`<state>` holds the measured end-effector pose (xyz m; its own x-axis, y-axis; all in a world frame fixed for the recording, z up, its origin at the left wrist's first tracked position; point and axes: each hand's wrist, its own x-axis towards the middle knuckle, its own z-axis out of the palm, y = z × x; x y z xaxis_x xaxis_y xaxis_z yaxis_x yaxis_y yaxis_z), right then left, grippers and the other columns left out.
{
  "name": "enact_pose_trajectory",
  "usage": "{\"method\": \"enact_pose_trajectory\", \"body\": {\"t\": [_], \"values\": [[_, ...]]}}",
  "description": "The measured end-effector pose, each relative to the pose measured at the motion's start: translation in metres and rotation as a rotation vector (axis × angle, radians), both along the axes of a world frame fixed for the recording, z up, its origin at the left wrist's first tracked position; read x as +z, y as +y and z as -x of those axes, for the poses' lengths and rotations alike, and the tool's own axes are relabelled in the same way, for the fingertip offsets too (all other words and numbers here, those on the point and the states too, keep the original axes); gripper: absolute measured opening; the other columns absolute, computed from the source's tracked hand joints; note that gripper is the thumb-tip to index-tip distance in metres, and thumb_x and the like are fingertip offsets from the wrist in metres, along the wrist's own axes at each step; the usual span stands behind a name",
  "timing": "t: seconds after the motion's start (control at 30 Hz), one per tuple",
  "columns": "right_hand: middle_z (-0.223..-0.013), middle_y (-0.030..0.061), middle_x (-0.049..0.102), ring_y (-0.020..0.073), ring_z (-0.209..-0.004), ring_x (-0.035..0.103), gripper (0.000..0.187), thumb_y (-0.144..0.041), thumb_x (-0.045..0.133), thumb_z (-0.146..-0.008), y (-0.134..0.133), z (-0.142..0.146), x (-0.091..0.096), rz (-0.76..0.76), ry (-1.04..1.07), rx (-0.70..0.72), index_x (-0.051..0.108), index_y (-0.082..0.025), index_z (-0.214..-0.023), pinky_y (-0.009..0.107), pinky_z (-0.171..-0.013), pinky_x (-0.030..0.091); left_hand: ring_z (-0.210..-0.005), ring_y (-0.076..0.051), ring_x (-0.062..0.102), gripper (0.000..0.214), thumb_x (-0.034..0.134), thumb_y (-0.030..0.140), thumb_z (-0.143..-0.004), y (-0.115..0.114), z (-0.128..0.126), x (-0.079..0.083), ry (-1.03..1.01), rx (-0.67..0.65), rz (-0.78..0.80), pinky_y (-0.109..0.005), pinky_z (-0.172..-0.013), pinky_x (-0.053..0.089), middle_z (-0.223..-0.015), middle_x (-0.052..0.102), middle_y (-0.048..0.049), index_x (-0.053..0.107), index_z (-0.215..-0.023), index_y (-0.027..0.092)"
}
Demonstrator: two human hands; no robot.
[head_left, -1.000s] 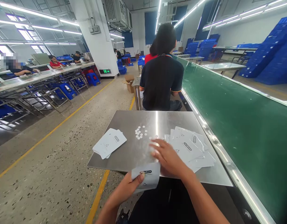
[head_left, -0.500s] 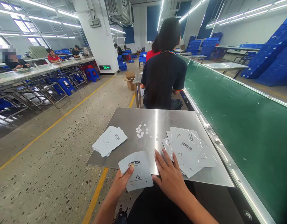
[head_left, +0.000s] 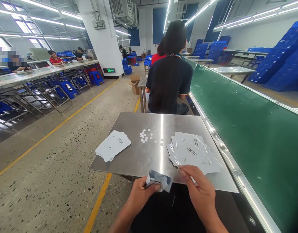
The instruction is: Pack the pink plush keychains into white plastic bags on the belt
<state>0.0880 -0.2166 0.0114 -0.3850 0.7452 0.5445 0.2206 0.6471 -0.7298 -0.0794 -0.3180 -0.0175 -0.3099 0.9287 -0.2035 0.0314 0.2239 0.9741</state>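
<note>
My left hand grips a silvery-white pouch at the front edge of the metal table. The pouch is tipped toward me and its mouth looks bulged apart. My right hand is pinched, fingertips and thumb together, just right of the pouch and apart from it; whatever it holds is too small to make out. Beyond the right hand lies a loose stack of white printed pouches. A second, smaller pouch stack lies at the table's left. Small white discs are scattered between the stacks.
The metal table adjoins a green conveyor belt with a metal rail on the right. A seated person is just beyond the table. A cardboard box stands on the floor, and blue crates are stacked far right.
My left hand has moved right and tilted the pouch, which now bulges at its mouth. My right hand has lifted from lying flat on the table to a pinch.
</note>
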Motion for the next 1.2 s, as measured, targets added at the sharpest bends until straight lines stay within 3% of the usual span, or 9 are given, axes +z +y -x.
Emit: {"method": "enact_pose_trajectory", "body": {"t": [0.2, 0.37, 0.53, 0.63, 0.7, 0.77, 0.9, 1.03, 1.2], "values": [[-0.084, 0.0029, 0.063, 0.0172, -0.081, 0.060, 0.019, -0.010, 0.055, -0.080, -0.011, -0.014, 0.034, -0.013, 0.014, 0.136, 0.060, -0.024, -0.091, 0.029, -0.066, 0.051, -0.062, -0.010, 0.040, 0.015, 0.069, 0.025, -0.066, 0.007, -0.031, 0.008, 0.022, -0.119, -0.037, -0.020, -0.058, 0.032, -0.066, 0.051, 0.0037, 0.059, -0.073, 0.016], [-0.087, 0.0049, 0.062, 0.0183, -0.086, 0.060, 0.023, -0.011, 0.055, -0.080, -0.010, -0.020, 0.037, -0.147, -0.099, 0.210, 0.064, -0.024, -0.096, 0.030, -0.068, 0.052, -0.062, -0.010, 0.039, 0.014, 0.068, 0.024, -0.066, 0.009, -0.036, 0.009, 0.050, -0.146, -0.029, -0.020, -0.058, 0.033, -0.066, 0.051, 0.0040, 0.058, -0.072, 0.016], [-0.116, 0.0090, 0.054, 0.0232, -0.105, 0.054, 0.028, -0.029, 0.056, -0.081, -0.010, -0.032, 0.038, -0.110, -0.265, 0.259, 0.060, -0.025, -0.108, 0.035, -0.082, 0.050, -0.063, -0.011, 0.045, 0.010, 0.066, 0.024, -0.070, 0.006, -0.037, 0.013, 0.076, -0.167, -0.062, -0.020, -0.059, 0.036, -0.068, 0.056, 0.0039, 0.061, -0.075, 0.017], [-0.104, 0.0055, 0.062, 0.0197, -0.093, 0.059, 0.027, -0.032, 0.058, -0.080, -0.003, -0.035, 0.037, -0.105, -0.360, 0.315, 0.060, -0.026, -0.106, 0.031, -0.077, 0.052, -0.075, -0.016, 0.055, 0.029, 0.066, 0.029, -0.072, 0.004, -0.034, 0.019, 0.072, -0.214, -0.089, -0.024, -0.069, 0.043, -0.083, 0.064, 0.0004, 0.062, -0.099, 0.021], [-0.088, 0.0024, 0.066, 0.0169, -0.080, 0.062, 0.017, -0.032, 0.054, -0.082, 0.008, -0.036, 0.034, -0.073, -0.328, 0.176, 0.063, -0.027, -0.095, 0.029, -0.070, 0.052, -0.095, -0.022, 0.058, 0.053, 0.062, 0.035, -0.075, 0.006, -0.021, 0.024, 0.066, -0.238, -0.166, -0.030, -0.082, 0.045, -0.107, 0.064, -0.0052, 0.048, -0.124, 0.023], [-0.085, 0.0024, 0.066, 0.0174, -0.074, 0.062, 0.020, -0.039, 0.054, -0.081, 0.027, -0.035, 0.028, 0.019, -0.276, -0.113, 0.064, -0.025, -0.091, 0.029, -0.066, 0.051, -0.119, -0.026, 0.046, 0.062, 0.053, 0.040, -0.081, 0.011, 0.005, 0.027, 0.187, -0.151, -0.229, -0.038, -0.097, 0.038, -0.130, 0.050, -0.0093, 0.030, -0.137, 0.024], [-0.093, 0.0036, 0.067, 0.0203, -0.076, 0.060, 0.038, -0.052, 0.054, -0.076, 0.074, -0.032, 0.011, 0.198, -0.194, -0.576, 0.064, -0.023, -0.100, 0.035, -0.071, 0.049, -0.136, -0.029, 0.014, 0.060, 0.045, 0.043, -0.085, 0.023, 0.085, 0.016, 0.896, 0.297, -0.095, -0.047, -0.110, 0.011, -0.146, 0.026, -0.0097, 0.030, -0.137, 0.018], [-0.109, 0.0073, 0.062, 0.0270, -0.097, 0.056, 0.045, -0.049, 0.051, -0.079, 0.104, -0.029, -0.007, 0.143, -0.235, -0.607, 0.057, -0.020, -0.112, 0.047, -0.086, 0.042, -0.133, -0.035, 0.020, 0.061, 0.044, 0.043, -0.085, 0.025, 0.142, -0.009, 1.230, 0.353, 0.091, -0.055, -0.107, 0.009, -0.143, 0.028, -0.0176, 0.032, -0.135, 0.010], [-0.121, 0.0104, 0.054, 0.0289, -0.113, 0.047, 0.035, -0.038, 0.050, -0.083, 0.089, -0.014, -0.009, -0.192, -0.150, -0.598, 0.058, -0.017, -0.110, 0.049, -0.094, 0.038, -0.127, -0.027, 0.036, 0.040, 0.030, 0.030, -0.092, 0.021, 0.156, -0.024, 1.347, 0.336, 0.042, -0.052, -0.108, 0.018, -0.134, 0.045, -0.0119, 0.048, -0.126, 0.016]]}}
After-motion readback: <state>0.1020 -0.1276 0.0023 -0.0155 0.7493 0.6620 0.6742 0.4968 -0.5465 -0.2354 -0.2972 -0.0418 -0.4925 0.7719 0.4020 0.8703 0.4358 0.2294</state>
